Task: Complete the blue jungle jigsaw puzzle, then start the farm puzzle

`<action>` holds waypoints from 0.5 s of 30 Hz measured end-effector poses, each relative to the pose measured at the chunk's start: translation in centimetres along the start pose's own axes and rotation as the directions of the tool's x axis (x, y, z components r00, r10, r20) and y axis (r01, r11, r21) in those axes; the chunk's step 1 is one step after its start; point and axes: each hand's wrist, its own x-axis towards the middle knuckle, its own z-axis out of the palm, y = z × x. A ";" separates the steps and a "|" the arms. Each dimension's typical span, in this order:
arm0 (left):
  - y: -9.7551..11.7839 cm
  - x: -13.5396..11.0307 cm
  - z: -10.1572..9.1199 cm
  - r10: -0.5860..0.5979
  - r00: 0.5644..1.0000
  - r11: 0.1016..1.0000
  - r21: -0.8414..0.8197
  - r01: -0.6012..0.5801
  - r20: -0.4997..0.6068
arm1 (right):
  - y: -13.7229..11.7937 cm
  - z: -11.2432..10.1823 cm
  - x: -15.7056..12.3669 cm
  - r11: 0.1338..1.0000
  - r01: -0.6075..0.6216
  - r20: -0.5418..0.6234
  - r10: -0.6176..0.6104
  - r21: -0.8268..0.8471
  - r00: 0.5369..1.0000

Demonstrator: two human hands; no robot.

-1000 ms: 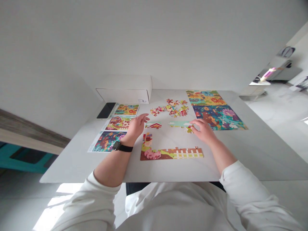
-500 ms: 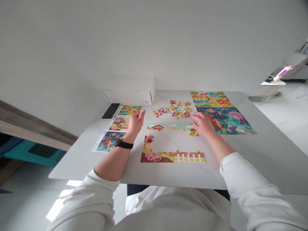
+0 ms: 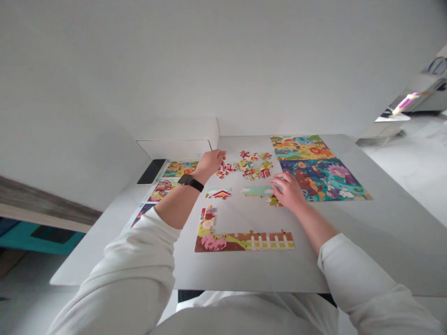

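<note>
My left hand, with a dark watch on its wrist, reaches over the left side of the loose jigsaw pieces. Its fingers bend loosely and nothing shows between them. My right hand is open, fingers spread, beside a green jigsaw piece and partly covering it. That piece adjoins a pale sky strip. To the left lies a joined red-roof section. Closer to me, an L-shaped joined section shows a pink pig and a white fence.
A white box stands against the wall at the back left. Before it lie a black phone and a picture sheet, partly behind my left arm. Two picture puzzles, one yellow and one dark blue, lie at the right.
My left hand has moved right, from above the picture sheet to the loose pieces. My right hand stays close to the green piece. The view has shifted slightly.
</note>
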 end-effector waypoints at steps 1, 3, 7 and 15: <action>-0.1 0.4 0.4 0.029 0.999 0.997 0.069 -0.030 0.024 | 0.0 0.0 0.0 1.000 0.002 -0.001 -0.002 0.000 1.000; -0.4 1.1 1.1 0.122 0.990 0.966 0.219 -0.135 0.070 | 0.0 0.1 0.0 1.000 0.004 -0.006 -0.004 0.000 1.000; -1.0 2.0 2.1 0.252 0.930 0.874 0.348 -0.337 0.269 | 0.0 0.0 0.1 1.000 -0.003 -0.007 0.003 0.005 1.000; -0.9 2.2 2.3 0.284 0.904 0.835 0.381 -0.397 0.319 | -0.1 -0.1 0.2 1.000 -0.001 -0.003 0.001 0.004 1.000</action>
